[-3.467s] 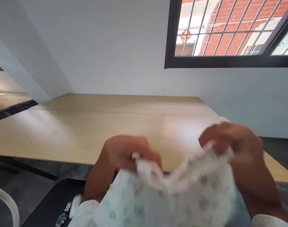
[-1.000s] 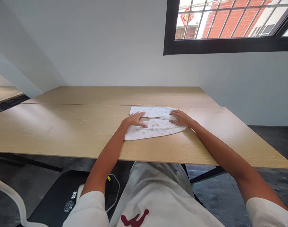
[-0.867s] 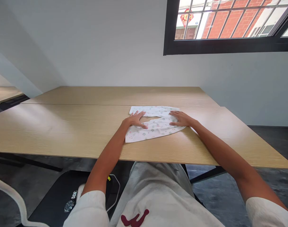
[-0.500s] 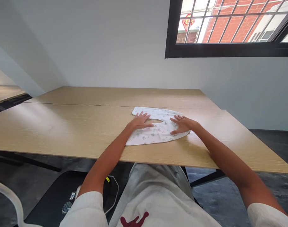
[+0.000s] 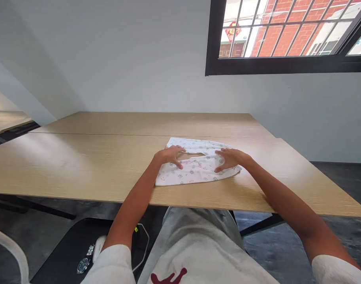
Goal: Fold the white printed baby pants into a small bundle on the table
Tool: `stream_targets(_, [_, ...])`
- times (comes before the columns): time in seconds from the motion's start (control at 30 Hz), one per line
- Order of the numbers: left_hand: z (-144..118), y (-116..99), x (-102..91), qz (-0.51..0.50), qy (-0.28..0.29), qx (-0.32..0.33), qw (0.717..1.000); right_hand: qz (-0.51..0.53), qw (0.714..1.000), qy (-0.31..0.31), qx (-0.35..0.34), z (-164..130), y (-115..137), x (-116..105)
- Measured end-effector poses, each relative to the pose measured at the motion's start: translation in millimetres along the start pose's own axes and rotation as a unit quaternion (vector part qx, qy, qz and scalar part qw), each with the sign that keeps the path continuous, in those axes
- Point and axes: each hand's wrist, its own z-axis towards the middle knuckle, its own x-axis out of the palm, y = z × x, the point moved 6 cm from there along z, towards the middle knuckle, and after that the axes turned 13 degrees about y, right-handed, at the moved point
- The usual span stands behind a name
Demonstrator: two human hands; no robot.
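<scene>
A small pair of white printed trousers (image 5: 195, 172) lies flat on the wooden table (image 5: 88, 165), its legs pointing left with a gap of bare wood between them. My left hand (image 5: 171, 154) rests over the leg ends, thumb and fingers apart across the gap. On the waist end at the right, my right hand (image 5: 229, 158) lies with its fingers spread on the cloth. Neither hand grips the fabric. The palms cover parts of the trousers.
Behind the table stands a pale wall (image 5: 139, 59) with a barred window (image 5: 281, 35) at upper right. Below the table's front edge at left is a black chair seat (image 5: 68, 248), bearing a wristwatch (image 5: 83, 264) and a white cable (image 5: 147, 242).
My left hand has slid a little left along the trousers, and its thumb has swung away from the gap's right part. My right hand stays nearly in place. The view has tilted slightly.
</scene>
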Motion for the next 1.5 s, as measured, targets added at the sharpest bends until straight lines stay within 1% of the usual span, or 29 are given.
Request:
stream_targets(0.07, [-1.5, 1.8, -2.8, -0.008, -0.01, 0.002, 1.0, 0.001, 1.0, -0.011, -0.003, -0.3, 0.5, -1.5])
stream_targets(0.2, [-2.8, 12.7, -2.8, -0.006, -0.014, -0.008, 1.0, 0.008, 1.0, -0.004, -0.001, 1.1, -1.4, -0.3])
stream_targets(0.37, [-1.7, 36.0, 1.5, -0.008, 0.008, -0.046, 0.999, 0.028, 1.0, -0.011, -0.005, 3.6, -5.4, 0.1])
stream_targets(0.47, [0.8, 40.4, 4.5, 0.004, 0.032, -0.067, 0.997, 0.011, 1.0, 0.005, -0.006, 4.7, -7.2, 1.7])
stream_targets(0.6, [3.4, 39.5, 7.4, 0.021, 0.052, -0.069, 0.996, 0.024, 1.0, 0.018, -0.005, 6.6, -9.3, 5.3])
stream_targets(0.67, [3.8, 38.5, 8.3, 0.023, 0.055, -0.064, 0.996, 0.039, 0.999, 0.015, -0.011, 7.1, -9.6, 8.2])
stream_targets(0.73, [3.8, 35.2, 7.4, 0.016, 0.04, -0.054, 0.998, 0.052, 0.998, 0.003, -0.025, 6.0, -10.6, 10.9])
stream_targets(0.8, [3.8, 28.2, 5.3, 0.009, 0.014, -0.037, 0.999, 0.064, 0.997, -0.019, -0.047, 2.7, -14.8, 12.7])
stream_targets(0.87, [3.7, 18.9, 3.3, 0.01, -0.009, -0.022, 1.0, 0.074, 0.994, -0.047, -0.062, -1.8, -25.3, 13.8])
stream_targets(0.9, [3.9, 14.6, 3.3, 0.014, -0.011, -0.019, 1.0, 0.079, 0.993, -0.062, -0.064, -4.0, -33.0, 14.5])
stream_targets(0.97, [4.6, 8.8, 5.3, 0.022, 0.001, -0.025, 0.999, 0.091, 0.99, -0.087, -0.066, -6.9, -50.3, 17.4])
stream_targets(1.03, [5.4, 6.1, 8.0, 0.029, 0.022, -0.034, 0.999, 0.099, 0.988, -0.091, -0.079, -6.7, -64.7, 24.1])
stream_targets(1.1, [5.9, 5.6, 9.3, 0.033, 0.03, -0.04, 0.998, 0.096, 0.988, -0.079, -0.096, -4.5, -72.7, 33.1])
stream_targets(1.17, [6.3, 5.9, 9.7, 0.037, 0.029, -0.043, 0.998, 0.087, 0.989, -0.071, -0.099, -2.0, -76.3, 40.7])
stream_targets(1.23, [6.9, 7.0, 10.1, 0.039, 0.031, -0.048, 0.998, 0.084, 0.988, -0.082, -0.096, -1.0, -77.7, 43.8])
stream_targets(1.37, [8.6, 9.6, 9.6, 0.035, 0.026, -0.04, 0.998, 0.127, 0.977, -0.126, -0.113, -3.7, -84.2, 38.7])
stream_targets(1.43, [9.2, 11.9, 7.5, 0.029, 0.009, -0.026, 0.999, 0.152, 0.97, -0.152, -0.116, -5.5, -92.9, 34.6])
stream_targets(1.5, [9.4, 15.7, 5.8, 0.029, -0.004, -0.021, 0.999, 0.158, 0.968, -0.164, -0.106, -5.3, -102.1, 33.7])
